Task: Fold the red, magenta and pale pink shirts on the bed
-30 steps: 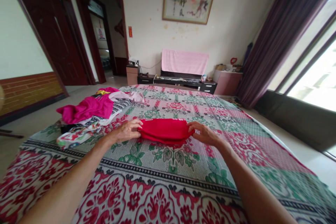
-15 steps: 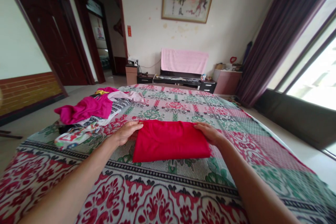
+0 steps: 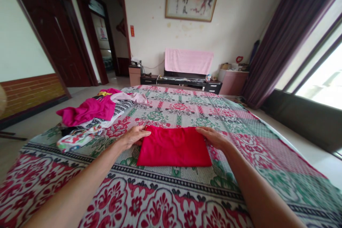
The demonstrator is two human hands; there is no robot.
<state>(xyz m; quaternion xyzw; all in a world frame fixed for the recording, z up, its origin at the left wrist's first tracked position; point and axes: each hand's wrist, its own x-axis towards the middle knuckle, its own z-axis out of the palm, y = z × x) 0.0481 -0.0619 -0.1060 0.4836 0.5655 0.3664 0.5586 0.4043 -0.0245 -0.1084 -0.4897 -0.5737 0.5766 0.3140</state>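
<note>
A red garment [image 3: 175, 148], folded into a flat rectangle, lies in front of me on the patterned bedspread [image 3: 176, 196]. My left hand [image 3: 133, 137] pinches its far left corner, thumb on top and fingers curled beneath. At the far right corner my right hand [image 3: 212, 137] grips the cloth in the same way, with its fingertips partly hidden. The garment's front edge rests near the dark border stripe of the bedspread.
To the left sits a loose heap of clothes [image 3: 89, 112], magenta, pink, black-and-white and multicoloured. Beyond the bed stand a low black cabinet [image 3: 179, 82] and a pink cloth [image 3: 188, 60] over a screen. A purple curtain [image 3: 280, 35] hangs at right.
The red garment has come down flatter onto the bedspread, its far edge slightly nearer me. Both hands have moved a little inward with its corners.
</note>
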